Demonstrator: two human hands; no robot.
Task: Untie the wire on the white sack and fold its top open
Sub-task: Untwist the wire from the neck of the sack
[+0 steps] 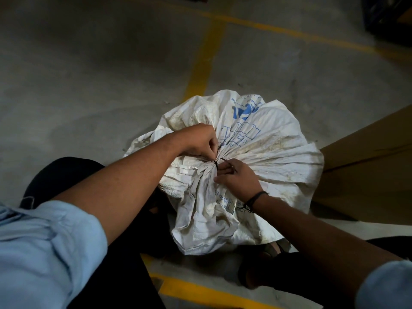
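Observation:
A dirty white woven sack (267,139) with blue print stands on the concrete floor in front of me. Its top is gathered into a tight neck, bound by a thin dark wire (217,164). My left hand (199,139) comes from the left, its fingertips pinched on the wire at the neck. My right hand (237,179) lies on the sack just right of the neck, and its fingers hold a loose loop of the wire. A dark band sits on my right wrist. The spread cloth hides the sack's body.
A brown cardboard box (367,166) stands close to the right of the sack. Yellow painted lines (206,56) cross the grey floor (89,74) beyond and below it. My dark trouser legs (62,177) flank the sack, with a foot (274,248) under its near edge.

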